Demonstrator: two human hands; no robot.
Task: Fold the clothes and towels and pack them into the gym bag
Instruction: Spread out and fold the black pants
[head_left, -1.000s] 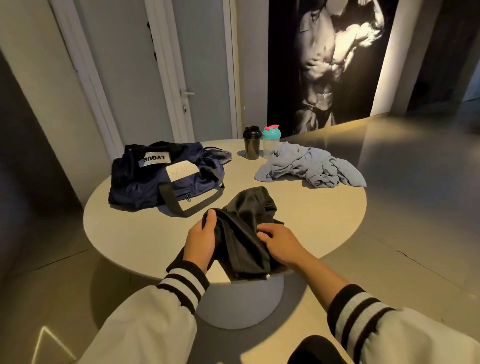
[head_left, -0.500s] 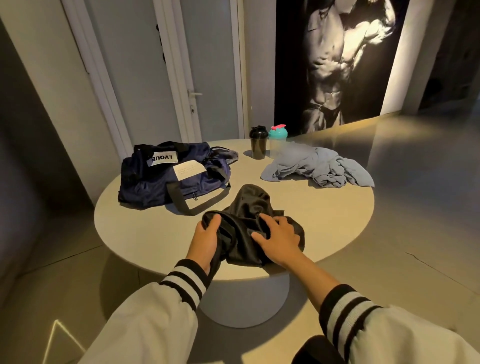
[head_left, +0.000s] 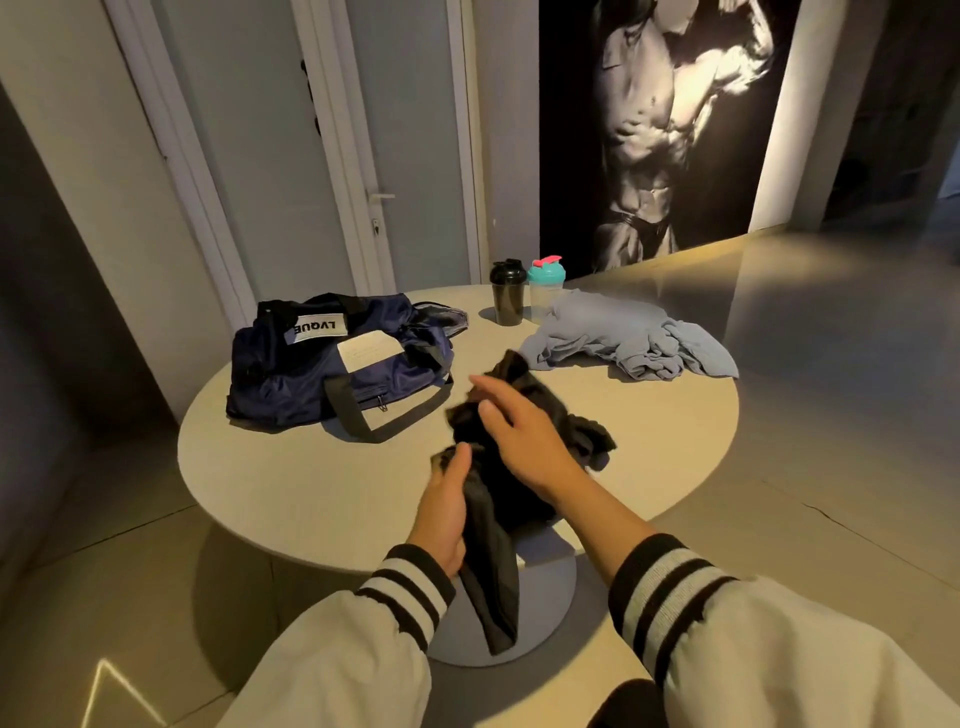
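A crumpled black garment (head_left: 566, 441) lies on the near part of the round table (head_left: 311, 483), with one end hanging over the front edge. My left hand (head_left: 444, 506) grips that hanging end at the table's rim. My right hand (head_left: 519, 434) hovers over the garment's far part, fingers spread, blurred. A navy gym bag (head_left: 332, 364) with black straps sits at the table's left. A light blue cloth (head_left: 623, 340) lies bunched at the back right.
Two shaker bottles stand at the table's far edge, a black one (head_left: 507, 293) and a clear one with a teal lid (head_left: 545, 288). Doors stand behind the table, and a large wall poster is at the right. Bare floor surrounds the pedestal.
My right hand has let go of the black garment and moved forward over it with fingers spread. The garment has spread further onto the table. My left hand still grips its near end.
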